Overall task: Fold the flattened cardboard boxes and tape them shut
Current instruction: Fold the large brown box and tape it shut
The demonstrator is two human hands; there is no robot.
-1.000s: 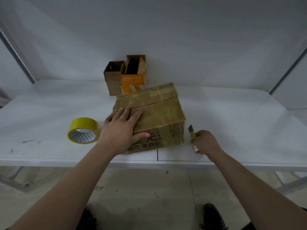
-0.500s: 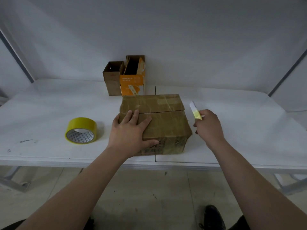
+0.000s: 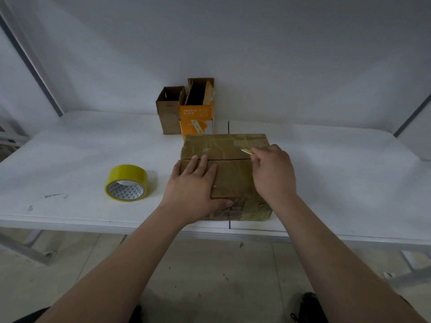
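Brown cardboard, shiny with old tape, makes up the closed box (image 3: 233,178) standing at the front edge of the white desk (image 3: 338,183), about midway along it. The left hand (image 3: 193,185) lies flat on the near top flap with its fingers straight and its thumb over the front face. The right hand (image 3: 272,173) is curled around a small yellow cutter (image 3: 246,151), whose tip points left over the far flap, close to the seam. Left of the box, apart from it, lies a yellow tape roll (image 3: 127,183). At the back edge stand an open brown carton (image 3: 169,113) and an orange carton (image 3: 197,117), side by side.
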